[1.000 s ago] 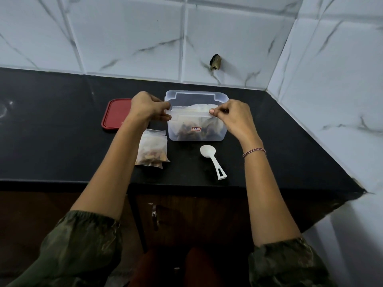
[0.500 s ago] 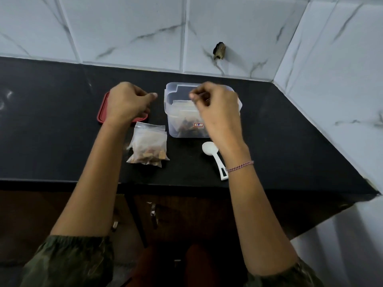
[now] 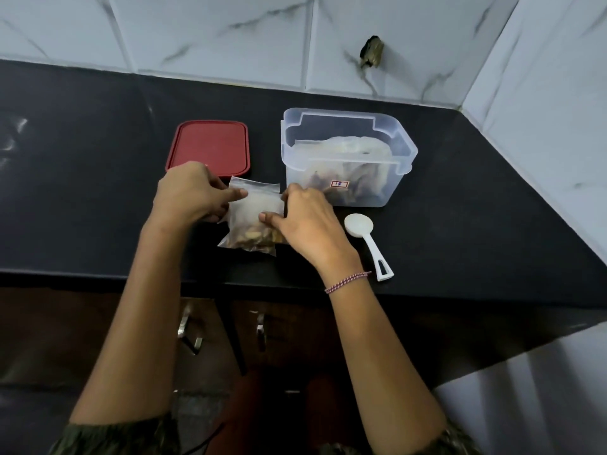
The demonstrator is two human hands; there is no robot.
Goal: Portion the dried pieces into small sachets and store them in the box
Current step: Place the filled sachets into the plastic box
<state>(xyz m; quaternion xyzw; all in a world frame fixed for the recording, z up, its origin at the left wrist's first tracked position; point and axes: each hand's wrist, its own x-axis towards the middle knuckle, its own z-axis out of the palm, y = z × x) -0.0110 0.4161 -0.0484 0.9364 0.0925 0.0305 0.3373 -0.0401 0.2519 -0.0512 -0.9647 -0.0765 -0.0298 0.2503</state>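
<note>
Clear plastic sachet (image 3: 253, 221) of dried pieces lies on the black counter (image 3: 460, 224); left hand (image 3: 189, 192) and right hand (image 3: 307, 218) pinch its sides. If the seal's not fully shut, lifting could spill pieces. Farther right, the box (image 3: 348, 159) sits open, red lid (image 3: 208, 147) left.

Box (image 3: 348, 165) label too small to read — sachet (image 3: 254, 221) sides hidden behind fingers (image 3: 236, 193).

1. A black worktop (image 3: 98, 178) runs into a corner of white, grey-veined marble-look wall tiles (image 3: 213, 31).
2. A dark hole (image 3: 371, 52) breaks the back wall above the worktop's far edge.
3. Dark wooden cabinet doors (image 3: 82, 330) with metal handles (image 3: 189, 333) sit below the near edge.
</note>
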